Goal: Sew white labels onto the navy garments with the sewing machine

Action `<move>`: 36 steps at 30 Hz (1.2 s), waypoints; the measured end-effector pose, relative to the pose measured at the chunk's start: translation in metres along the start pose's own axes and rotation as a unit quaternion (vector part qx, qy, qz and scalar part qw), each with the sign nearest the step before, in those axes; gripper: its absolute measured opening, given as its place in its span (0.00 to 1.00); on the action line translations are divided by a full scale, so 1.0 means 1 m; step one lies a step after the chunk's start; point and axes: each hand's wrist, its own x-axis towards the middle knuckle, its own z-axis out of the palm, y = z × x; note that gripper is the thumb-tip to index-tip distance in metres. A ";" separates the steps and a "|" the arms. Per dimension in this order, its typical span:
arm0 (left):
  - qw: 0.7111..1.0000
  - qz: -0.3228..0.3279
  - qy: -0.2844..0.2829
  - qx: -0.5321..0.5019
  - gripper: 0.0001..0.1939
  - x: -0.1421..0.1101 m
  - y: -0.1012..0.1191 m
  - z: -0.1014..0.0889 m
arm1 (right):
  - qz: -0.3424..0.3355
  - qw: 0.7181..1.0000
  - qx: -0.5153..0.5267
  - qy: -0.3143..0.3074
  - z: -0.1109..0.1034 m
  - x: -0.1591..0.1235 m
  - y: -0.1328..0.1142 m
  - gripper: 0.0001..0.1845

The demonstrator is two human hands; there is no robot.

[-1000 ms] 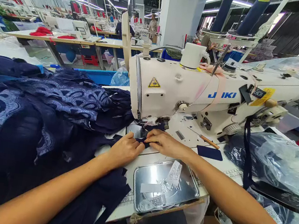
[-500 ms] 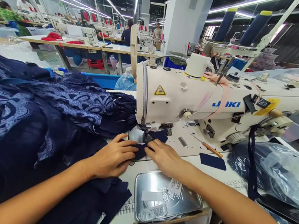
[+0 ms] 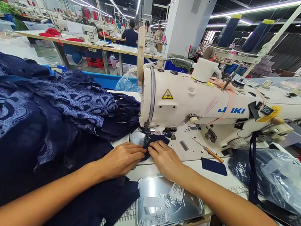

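A small piece of navy fabric [image 3: 158, 140] lies under the needle area of the white sewing machine [image 3: 181, 95]. My left hand [image 3: 122, 158] holds its near left edge, fingers drawn together and thumb hidden. Across from it, my right hand [image 3: 166, 160] grips the same piece with bent fingers, its fingertips close to the left ones. The metal presser foot [image 3: 148, 138] sits just beyond my fingertips, beside a shiny metal plate [image 3: 138, 138]. Under my left forearm hang more dark navy fabric pieces [image 3: 115, 194].
Patterned navy lace garments [image 3: 75, 102] are heaped at left. A metal tray [image 3: 148, 218] with labels and small clear bits sits in front. At right are a wooden-handled awl [image 3: 212, 154], a navy fabric rectangle [image 3: 214, 166] and plastic-bagged goods [image 3: 289, 171]. People work at machines behind.
My left hand opened and spread its fingers half a second ago, then came back to the fabric. More of the fabric shows under the presser foot. The whole view has shifted slightly.
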 end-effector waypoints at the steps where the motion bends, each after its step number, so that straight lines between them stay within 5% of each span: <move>1: 1.000 -0.010 -0.010 -0.001 0.12 -0.002 -0.001 -0.004 | -0.007 1.000 -0.012 -0.011 0.000 0.000 -0.001 0.13; 6: 0.998 -0.051 -0.040 0.001 0.11 -0.009 -0.004 -0.015 | -0.064 0.997 -0.031 -0.028 -0.002 0.000 0.013 0.16; 12: 0.998 -0.056 0.012 0.021 0.12 0.007 0.004 0.008 | -0.111 0.993 -0.031 -0.019 0.003 0.005 0.040 0.16; 17: 0.994 -0.064 0.054 0.075 0.12 0.017 0.010 0.018 | -0.106 0.994 -0.010 -0.005 0.006 0.007 0.048 0.17; 36: 0.991 -0.063 0.070 0.097 0.08 0.023 0.008 0.024 | -0.059 0.998 0.027 -0.016 0.001 0.011 0.047 0.18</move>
